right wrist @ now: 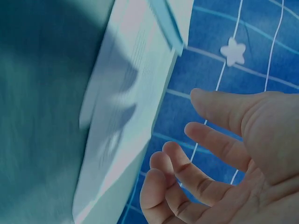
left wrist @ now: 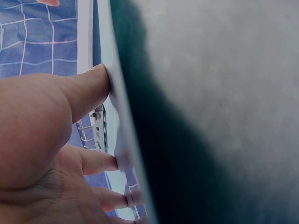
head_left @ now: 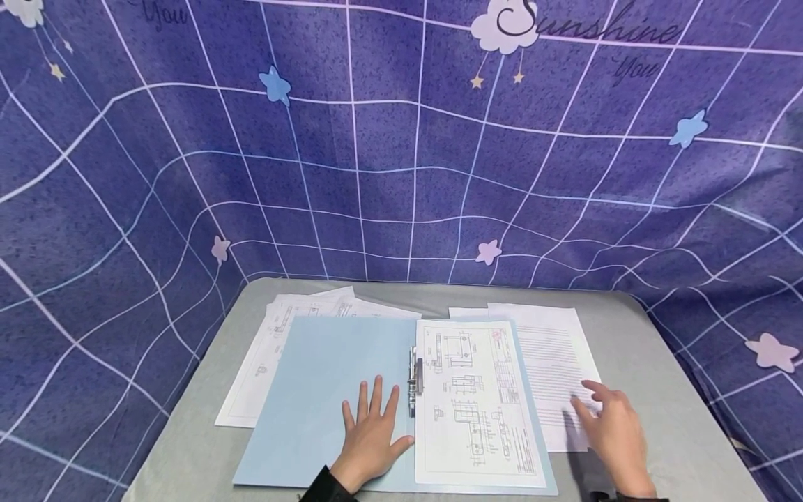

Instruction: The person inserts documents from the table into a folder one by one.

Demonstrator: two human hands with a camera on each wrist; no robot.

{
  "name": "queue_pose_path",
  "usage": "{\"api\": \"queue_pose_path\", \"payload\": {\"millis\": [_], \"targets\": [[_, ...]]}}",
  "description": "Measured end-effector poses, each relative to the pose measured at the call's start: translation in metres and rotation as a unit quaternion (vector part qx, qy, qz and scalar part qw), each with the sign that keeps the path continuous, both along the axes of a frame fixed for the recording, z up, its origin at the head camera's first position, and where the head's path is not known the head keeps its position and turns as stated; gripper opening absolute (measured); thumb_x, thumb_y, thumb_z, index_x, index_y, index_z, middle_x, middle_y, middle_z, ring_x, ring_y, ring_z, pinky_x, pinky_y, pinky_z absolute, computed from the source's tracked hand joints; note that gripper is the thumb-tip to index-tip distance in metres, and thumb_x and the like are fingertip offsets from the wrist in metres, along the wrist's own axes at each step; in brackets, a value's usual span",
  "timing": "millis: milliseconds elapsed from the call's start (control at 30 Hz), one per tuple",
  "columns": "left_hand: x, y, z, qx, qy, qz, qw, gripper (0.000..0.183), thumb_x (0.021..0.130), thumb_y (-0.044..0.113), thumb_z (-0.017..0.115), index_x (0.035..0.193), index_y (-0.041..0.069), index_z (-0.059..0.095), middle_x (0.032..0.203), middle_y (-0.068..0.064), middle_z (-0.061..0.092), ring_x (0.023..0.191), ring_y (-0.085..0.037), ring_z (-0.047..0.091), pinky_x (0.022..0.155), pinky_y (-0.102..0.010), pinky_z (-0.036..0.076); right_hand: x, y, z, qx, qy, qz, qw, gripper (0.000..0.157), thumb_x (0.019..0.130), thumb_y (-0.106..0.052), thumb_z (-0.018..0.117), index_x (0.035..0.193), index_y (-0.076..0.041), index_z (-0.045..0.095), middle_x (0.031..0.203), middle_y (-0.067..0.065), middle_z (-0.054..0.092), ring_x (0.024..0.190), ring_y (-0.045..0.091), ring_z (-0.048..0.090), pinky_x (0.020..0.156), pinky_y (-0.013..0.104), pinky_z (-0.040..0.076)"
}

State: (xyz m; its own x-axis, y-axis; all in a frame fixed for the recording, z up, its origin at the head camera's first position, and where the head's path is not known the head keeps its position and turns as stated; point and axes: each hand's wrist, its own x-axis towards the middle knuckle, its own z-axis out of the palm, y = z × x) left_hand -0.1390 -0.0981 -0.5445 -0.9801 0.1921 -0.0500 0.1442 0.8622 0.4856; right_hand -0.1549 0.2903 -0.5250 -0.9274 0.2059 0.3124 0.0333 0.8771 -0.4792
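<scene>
A light blue folder (head_left: 326, 390) lies spread on the table, with a metal clip (head_left: 415, 380) at its spine. On its right side is a sheet with technical drawings (head_left: 483, 411). My left hand (head_left: 370, 446) rests with spread fingers on the folder's left inner cover, its thumb pointing toward the drawing sheet; the left wrist view shows the fingertips (left wrist: 110, 161) touching the cover. Over the right edge of a printed text sheet (head_left: 558, 355) hovers my right hand (head_left: 617, 439), fingers loosely bent and nothing between them. The right wrist view shows its fingers (right wrist: 205, 186) apart from the paper.
Several loose drawing sheets (head_left: 251, 376) stick out from under the folder's left side. More text pages lie partly beneath its right side. A grey cloth covers the table (head_left: 677, 432), and a purple patterned curtain (head_left: 389, 174) rises behind and beside it.
</scene>
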Motion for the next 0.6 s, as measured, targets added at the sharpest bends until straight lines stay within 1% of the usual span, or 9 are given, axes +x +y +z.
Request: {"api": "queue_pose_path", "payload": {"millis": [100,233,467,600], "targets": [[0.000,0.000,-0.001,0.002,-0.001,0.000,1.0000,0.086,0.087,0.042,0.080,0.153,-0.001,0.045,0.165,-0.032,0.018,0.152,-0.056,0.006,0.108,-0.083,0.000,-0.001,0.013,0.001,0.004,0.000,-0.003,1.000,0.041,0.085,-0.012,0.080,0.120,0.005,0.067,0.100,0.034,0.065,0.078,0.047,0.066,0.063,0.058,0.050],[0.000,-0.001,-0.002,0.001,-0.004,-0.002,1.0000,0.086,0.088,0.043,0.079,0.153,-0.001,0.044,0.165,-0.032,0.017,0.152,-0.056,0.005,0.109,-0.082,0.000,-0.003,0.026,0.003,0.008,-0.012,-0.018,1.000,0.043,0.086,-0.013,0.079,0.123,0.005,0.065,0.104,0.036,0.063,0.090,0.057,0.062,0.073,0.066,0.048],[0.000,-0.001,-0.001,-0.005,-0.006,-0.001,1.0000,0.086,0.088,0.044,0.079,0.153,-0.001,0.044,0.165,-0.032,0.017,0.152,-0.056,0.005,0.109,-0.082,0.000,-0.007,0.037,0.008,-0.001,-0.062,-0.055,0.997,0.050,0.090,-0.017,0.077,0.133,0.002,0.059,0.123,0.041,0.055,0.106,0.065,0.054,0.084,0.070,0.045],[0.000,-0.001,0.000,-0.007,-0.007,0.001,1.0000,0.086,0.088,0.044,0.079,0.153,-0.001,0.044,0.165,-0.032,0.017,0.152,-0.056,0.005,0.109,-0.082,0.000,-0.009,0.039,0.009,0.006,-0.070,-0.052,0.996,0.052,0.091,-0.019,0.076,0.134,0.003,0.058,0.126,0.042,0.052,0.108,0.066,0.052,0.086,0.070,0.044]]}}
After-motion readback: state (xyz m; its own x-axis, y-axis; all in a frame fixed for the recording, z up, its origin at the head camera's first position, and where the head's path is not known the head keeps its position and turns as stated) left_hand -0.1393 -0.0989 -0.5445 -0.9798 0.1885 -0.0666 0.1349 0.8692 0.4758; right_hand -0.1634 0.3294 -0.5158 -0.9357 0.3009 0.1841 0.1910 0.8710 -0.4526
